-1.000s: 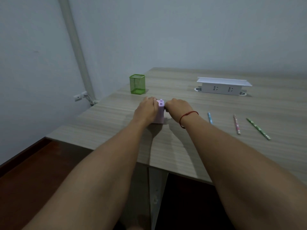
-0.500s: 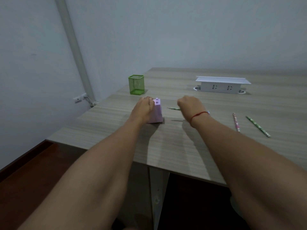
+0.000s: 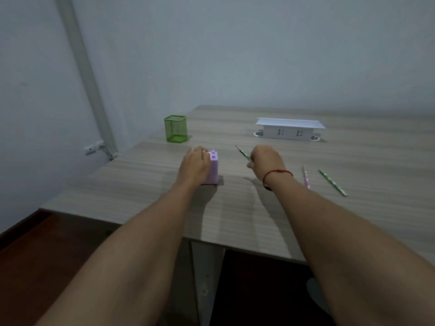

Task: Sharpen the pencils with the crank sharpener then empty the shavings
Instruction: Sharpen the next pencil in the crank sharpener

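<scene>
A small purple crank sharpener (image 3: 213, 169) stands on the wooden table (image 3: 235, 208). My left hand (image 3: 195, 164) grips it from the left side, fingers curled over its top. To the right, my right hand (image 3: 266, 161) pinches a green patterned pencil (image 3: 243, 154) whose sharpened tip points up and to the left, clear of the sharpener. A pink pencil (image 3: 306, 176) and another green pencil (image 3: 332, 182) lie flat on the table further right.
A green mesh pencil cup (image 3: 175, 131) stands behind the sharpener, near the table's left edge. A white socket box (image 3: 288, 132) sits at the back centre. The table's front edge runs below my forearms, with dark floor beyond it.
My right hand drew the green pencil out of the sharpener and moved it right, then tilted its tip upward. The left hand stayed on the sharpener.
</scene>
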Motion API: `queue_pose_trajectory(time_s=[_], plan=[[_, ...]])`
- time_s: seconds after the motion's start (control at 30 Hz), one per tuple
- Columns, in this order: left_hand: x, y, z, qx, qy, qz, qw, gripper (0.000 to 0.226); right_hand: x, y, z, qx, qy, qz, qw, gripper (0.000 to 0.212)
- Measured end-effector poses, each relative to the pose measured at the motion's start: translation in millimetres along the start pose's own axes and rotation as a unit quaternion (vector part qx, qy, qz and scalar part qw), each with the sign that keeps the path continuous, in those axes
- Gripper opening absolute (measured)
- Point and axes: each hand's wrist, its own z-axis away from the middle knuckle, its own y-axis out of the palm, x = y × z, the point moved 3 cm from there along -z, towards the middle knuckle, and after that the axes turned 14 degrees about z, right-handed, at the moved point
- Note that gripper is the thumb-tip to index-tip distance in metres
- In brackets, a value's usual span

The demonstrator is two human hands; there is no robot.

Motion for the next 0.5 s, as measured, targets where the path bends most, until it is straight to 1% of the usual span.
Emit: queue_pose_trajectory(time_s=[0.17, 0.33, 0.4, 0.5], plan=[[-10, 6, 12, 0.015, 0.000, 0.009, 1.000, 0.032, -8, -4, 9, 0.002, 0.025, -0.043, 0.999, 0.020], [-21, 15, 24, 0.024, 0.003, 0.020, 1.000, 0.032, -42, -17, 15, -0.023, 0.111, -0.074, 0.991, 0.029], [-25, 20, 26, 0.020, 0.008, 0.025, 0.999, 0.032, -57, -16, 18, -0.019, 0.146, -0.081, 0.986, 0.026], [-29, 26, 28, 0.019, 0.009, 0.030, 0.999, 0.033, -67, -8, 23, -0.004, 0.172, -0.082, 0.982, 0.020]])
